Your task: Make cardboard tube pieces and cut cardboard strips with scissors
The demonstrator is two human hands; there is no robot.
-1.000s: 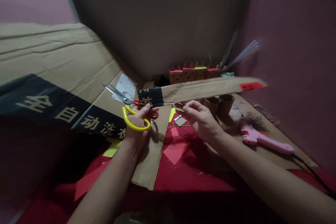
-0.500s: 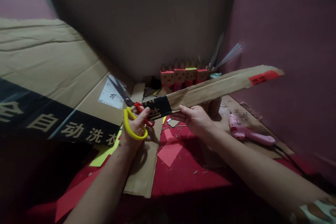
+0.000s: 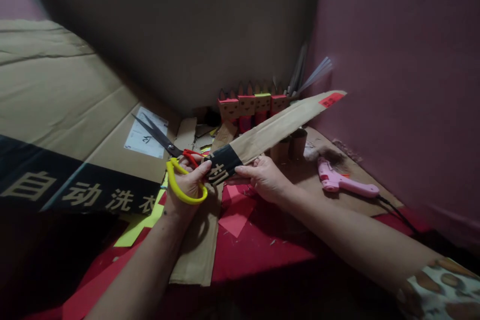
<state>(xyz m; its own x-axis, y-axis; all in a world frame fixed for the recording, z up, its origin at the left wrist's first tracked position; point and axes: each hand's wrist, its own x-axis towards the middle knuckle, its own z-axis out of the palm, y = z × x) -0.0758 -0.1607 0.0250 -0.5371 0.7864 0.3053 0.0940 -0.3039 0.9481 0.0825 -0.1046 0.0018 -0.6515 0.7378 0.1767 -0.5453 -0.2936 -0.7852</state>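
Observation:
My left hand (image 3: pixel 187 180) is closed on the near end of a long cardboard strip (image 3: pixel 270 132), its thumb pressed on top. Scissors (image 3: pixel 170 149) with one yellow and one red handle hang on that same hand, blades slightly parted and pointing up to the left. My right hand (image 3: pixel 262 177) pinches the strip's lower edge, just past its black printed part. From there the strip slants up to the right, ending in a red printed patch. Below both hands lies another cardboard piece (image 3: pixel 195 255), with a red paper piece (image 3: pixel 237 215) beside it.
A large cardboard sheet (image 3: pixel 67 95) leans at the left. Small cardboard figures with faces (image 3: pixel 247 105) stand at the back, near cardboard tubes (image 3: pixel 298 144). A pink glue gun (image 3: pixel 345 184) with a cord lies at the right. Yellow paper (image 3: pixel 131 230) lies on the red cloth (image 3: pixel 270 255).
The strip's far end has swung toward the left and now tilts up more steeply. My right hand has shifted along it toward my left hand. The whole view has turned slightly right.

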